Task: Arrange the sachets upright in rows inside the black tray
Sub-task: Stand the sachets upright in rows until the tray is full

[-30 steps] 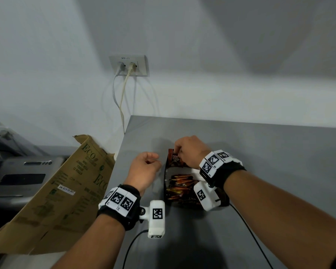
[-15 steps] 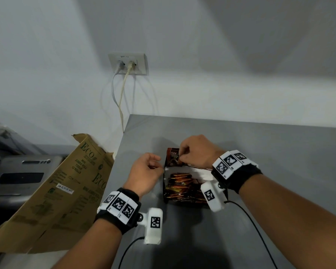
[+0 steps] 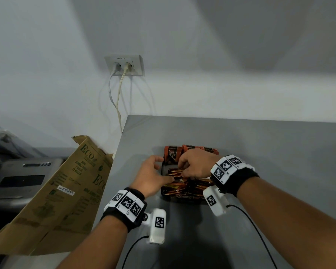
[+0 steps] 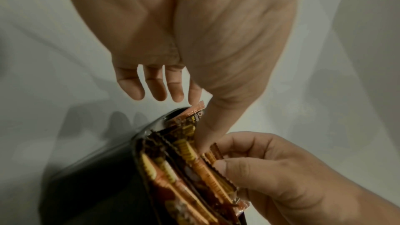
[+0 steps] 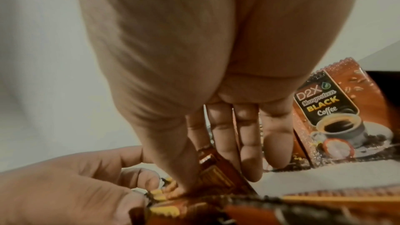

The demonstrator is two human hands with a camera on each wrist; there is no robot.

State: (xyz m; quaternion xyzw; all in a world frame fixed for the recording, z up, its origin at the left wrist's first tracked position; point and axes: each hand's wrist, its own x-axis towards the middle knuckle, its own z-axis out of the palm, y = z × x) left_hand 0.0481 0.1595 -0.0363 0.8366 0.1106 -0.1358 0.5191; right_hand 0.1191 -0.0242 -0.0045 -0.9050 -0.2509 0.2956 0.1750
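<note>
On the grey table stands the black tray, packed with brown and orange coffee sachets standing on edge. A row of upright sachets lines its far side; one shows its printed face. My right hand reaches in from the right and pinches the top edge of one sachet between thumb and fingers. My left hand is at the tray's left rim. Its fingers hang straight and its thumb presses against the sachets.
A flattened cardboard box leans just off the table's left edge, with a grey machine behind it. A wall socket with hanging cables is at the back. Wrist-camera cables trail over the near table.
My right hand left the back-left sachet and came down into the middle of the tray. My left hand uncurled from a fist beside the tray and put its thumb on the sachets.
</note>
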